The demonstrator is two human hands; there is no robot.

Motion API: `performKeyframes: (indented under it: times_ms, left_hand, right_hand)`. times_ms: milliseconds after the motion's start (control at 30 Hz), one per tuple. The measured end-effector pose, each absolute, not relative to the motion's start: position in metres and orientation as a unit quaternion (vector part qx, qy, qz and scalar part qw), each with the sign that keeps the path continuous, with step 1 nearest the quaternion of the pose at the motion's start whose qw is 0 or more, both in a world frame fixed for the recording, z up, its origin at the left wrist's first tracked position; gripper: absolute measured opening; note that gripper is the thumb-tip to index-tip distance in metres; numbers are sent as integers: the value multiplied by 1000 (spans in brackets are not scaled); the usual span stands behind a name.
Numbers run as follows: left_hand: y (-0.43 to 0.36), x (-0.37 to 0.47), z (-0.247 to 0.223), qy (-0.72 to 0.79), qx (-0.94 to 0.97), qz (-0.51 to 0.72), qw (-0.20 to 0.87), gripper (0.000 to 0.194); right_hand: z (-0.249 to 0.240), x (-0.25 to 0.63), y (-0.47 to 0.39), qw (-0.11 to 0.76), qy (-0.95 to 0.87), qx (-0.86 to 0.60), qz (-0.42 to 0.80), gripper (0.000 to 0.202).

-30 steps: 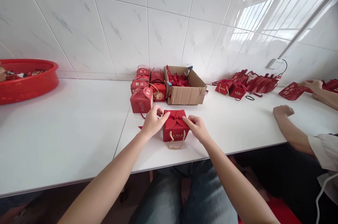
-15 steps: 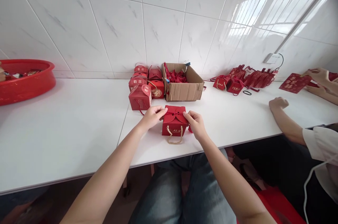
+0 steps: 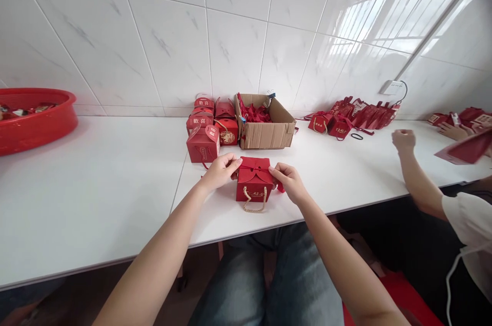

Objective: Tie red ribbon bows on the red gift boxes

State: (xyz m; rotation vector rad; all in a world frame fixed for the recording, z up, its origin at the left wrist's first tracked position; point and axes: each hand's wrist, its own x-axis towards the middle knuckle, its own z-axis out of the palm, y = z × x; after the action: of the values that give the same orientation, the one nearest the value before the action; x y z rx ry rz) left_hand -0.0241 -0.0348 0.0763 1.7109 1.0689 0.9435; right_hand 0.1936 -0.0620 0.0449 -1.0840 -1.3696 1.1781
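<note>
A small red gift box (image 3: 246, 192) with gold lettering stands upright on the table in front of me. Its petal-shaped top flaps are folded together, and a gold rope handle (image 3: 253, 210) hangs down its near side. Across the top runs a red ribbon (image 3: 255, 167). My left hand (image 3: 221, 171) pinches the ribbon at the box's left upper edge. On the opposite side, my right hand (image 3: 288, 178) pinches it too, thumb against fingers. A loose red ribbon end shows just below the right fingers. The parts inside my fingers are hidden.
Behind the box sit a cardboard box (image 3: 267, 136) of red ribbons and several red gift boxes (image 3: 203, 145). A red basin (image 3: 38, 123) stands far left. More red boxes (image 3: 340, 123) line the wall at right, near a co-worker's fist (image 3: 403, 140).
My hands have drawn slightly apart, the right one moving outward at the box's top. At right, a co-worker's red card or flat box has moved nearer the table edge.
</note>
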Motion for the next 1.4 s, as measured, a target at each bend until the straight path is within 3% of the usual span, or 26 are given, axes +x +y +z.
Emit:
performKeyframes:
  times_ms: [133, 333, 433, 567, 733, 833, 1033, 1233, 1400]
  left_hand:
    - [-34, -25, 75, 424, 669, 374, 483, 35]
    - [-35, -26, 76, 428, 672, 398, 455, 26]
    - [-34, -26, 75, 423, 681, 406, 438, 25]
    - [-27, -27, 71, 410, 712, 415, 390, 24]
    - [-20, -26, 79, 405, 736, 443, 312, 20]
    - [-25, -16, 100, 389, 734, 459, 314, 22]
    - [-39, 10, 131, 396, 790, 357, 301, 29]
    - [-34, 15, 132, 405, 798, 362, 262, 28]
    - [-34, 16, 134, 400, 802, 366, 250, 29]
  right_hand:
    - [52, 206, -63, 418, -565, -423, 572, 36]
    - [74, 227, -67, 344, -596, -405, 603, 33]
    - [82, 231, -70, 352, -572, -386, 633, 25]
    - [85, 225, -74, 427, -513, -330, 668, 16]
    - [87, 208, -73, 447, -493, -269, 697, 30]
    - [92, 201, -71, 443, -498, -298, 683, 33]
    - [100, 192, -70, 429, -543, -388, 609, 39]
    - [95, 186, -67, 445, -641, -480, 401, 35]
    - [89, 180, -62, 461, -624, -451, 441, 32]
